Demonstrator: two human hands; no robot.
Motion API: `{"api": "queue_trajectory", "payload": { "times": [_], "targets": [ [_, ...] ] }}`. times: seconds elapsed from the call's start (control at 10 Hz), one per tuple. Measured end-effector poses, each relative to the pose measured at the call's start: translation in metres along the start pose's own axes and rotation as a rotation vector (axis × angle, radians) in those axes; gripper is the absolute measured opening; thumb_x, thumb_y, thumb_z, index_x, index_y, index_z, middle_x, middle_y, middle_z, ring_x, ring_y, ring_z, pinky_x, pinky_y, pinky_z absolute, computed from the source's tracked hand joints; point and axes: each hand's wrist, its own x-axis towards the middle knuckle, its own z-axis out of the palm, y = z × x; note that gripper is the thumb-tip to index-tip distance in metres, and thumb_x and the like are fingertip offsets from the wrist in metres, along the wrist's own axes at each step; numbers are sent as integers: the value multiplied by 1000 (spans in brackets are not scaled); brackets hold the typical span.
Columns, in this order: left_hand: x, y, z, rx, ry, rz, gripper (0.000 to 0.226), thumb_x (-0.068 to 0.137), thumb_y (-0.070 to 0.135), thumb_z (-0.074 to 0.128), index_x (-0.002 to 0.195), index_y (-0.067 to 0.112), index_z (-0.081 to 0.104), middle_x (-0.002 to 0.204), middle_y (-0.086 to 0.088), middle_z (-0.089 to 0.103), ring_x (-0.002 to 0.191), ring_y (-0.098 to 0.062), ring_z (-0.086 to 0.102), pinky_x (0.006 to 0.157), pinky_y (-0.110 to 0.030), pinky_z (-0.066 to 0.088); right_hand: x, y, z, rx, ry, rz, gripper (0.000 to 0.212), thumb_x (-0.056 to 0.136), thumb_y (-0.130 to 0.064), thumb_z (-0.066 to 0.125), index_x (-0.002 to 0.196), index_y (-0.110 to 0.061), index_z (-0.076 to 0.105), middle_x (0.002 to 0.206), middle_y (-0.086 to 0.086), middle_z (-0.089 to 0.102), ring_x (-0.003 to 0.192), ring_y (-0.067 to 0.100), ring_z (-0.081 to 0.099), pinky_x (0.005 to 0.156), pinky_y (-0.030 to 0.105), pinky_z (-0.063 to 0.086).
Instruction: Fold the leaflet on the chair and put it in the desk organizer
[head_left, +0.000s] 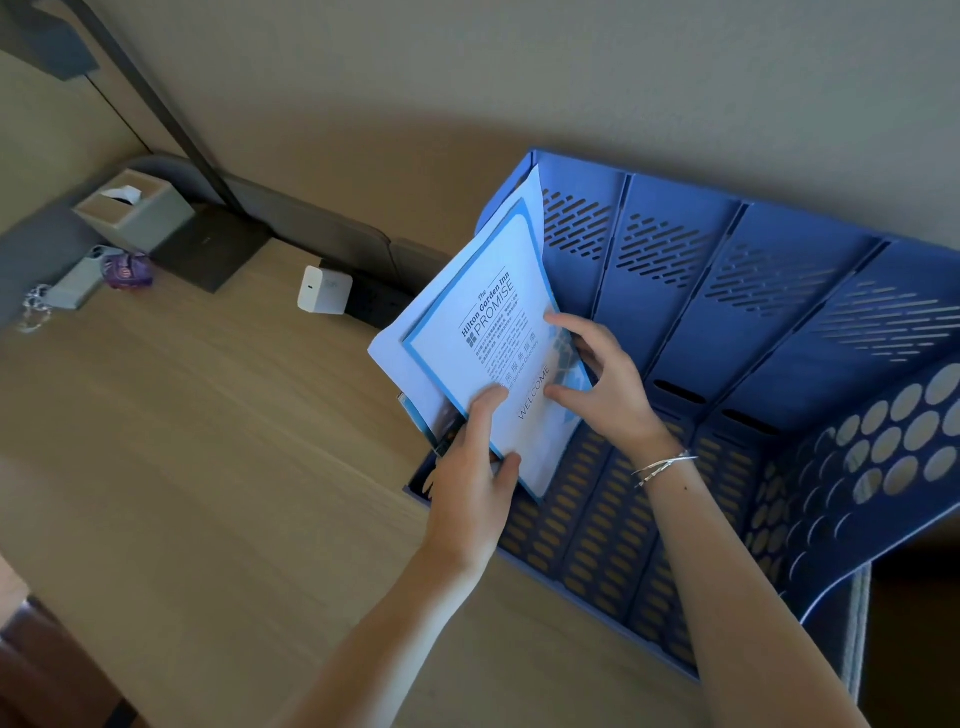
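Both hands grip the leaflet, which stands tilted in the leftmost compartment of the blue desk organizer on the wooden surface. The left hand pinches its lower edge, thumb on the front. The right hand, a bracelet on its wrist, clasps the right edge.

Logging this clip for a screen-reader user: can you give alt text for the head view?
Both hands, left hand and right hand, hold a blue-bordered leaflet in the leftmost slot of a blue desk organizer on a wooden desk. A tissue box and white charger sit farther back.
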Motion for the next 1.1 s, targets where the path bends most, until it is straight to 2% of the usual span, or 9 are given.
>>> {"api": "queue_trajectory", "payload": {
  "times": [0.1,0.2,0.3,0.4,0.5,0.6,0.8,1.0,1.1],
  "targets": [
    [3,-2,0,-5,-16,-19,71,86,-7,64,135,34,33,144,19,41,104,11,48,78,-32,60,-1,2,1,1,0,31,80,72,14,75,137,-28,54,130,-16,52,129,10,49,113,29,40],
    [4,-3,0,-12,-34,-34,70,87,-8,64,135,34,34,137,25,40,100,12,49,76,-33,60,0,2,2,-4,-2,46,80,72,13,75,138,-28,54,129,-15,52,128,9,50,112,26,40],
    [3,-4,0,-11,-33,-42,70,87,-7,64,135,35,33,134,29,39,100,28,44,77,-28,59,0,0,3,-19,-8,51,80,74,13,74,139,-27,53,130,-18,51,129,7,48,112,23,39],
    [4,-4,0,13,-14,-11,67,87,-6,65,136,30,35,143,6,50,112,20,45,85,-3,44,-1,-3,4,-51,-12,34,80,74,14,72,140,-26,53,130,-22,50,127,-3,45,111,16,35],
    [3,-3,-2,32,-20,1,64,87,1,68,138,26,38,143,0,53,128,-3,45,92,5,30,-4,-6,4,-93,7,21,80,73,15,72,142,-22,52,129,-9,52,128,5,45,112,19,35],
    [0,-2,-5,48,-36,17,63,89,7,68,142,24,39,140,-2,54,130,-6,45,93,4,31,-11,-11,2,-114,22,24,79,75,14,73,143,-18,51,134,4,51,131,14,44,114,21,33],
    [-12,1,-13,88,-64,48,70,90,14,69,145,36,33,120,-7,64,107,-12,55,87,-29,49,-22,-27,-4,-171,59,56,81,75,15,68,144,-22,50,141,6,49,131,6,42,113,13,30],
    [-27,5,-28,90,-33,104,69,91,16,68,144,40,30,121,0,63,108,-6,54,83,-25,51,-39,-42,-8,-198,127,73,78,77,12,69,145,-19,48,138,4,50,127,10,46,110,10,31],
    [-36,9,-44,79,-5,74,65,92,19,66,145,36,32,129,2,60,116,-10,54,86,-23,47,-50,-53,-3,-209,194,101,72,78,10,68,143,-17,51,135,5,53,126,16,50,110,18,35]
  ]
}}
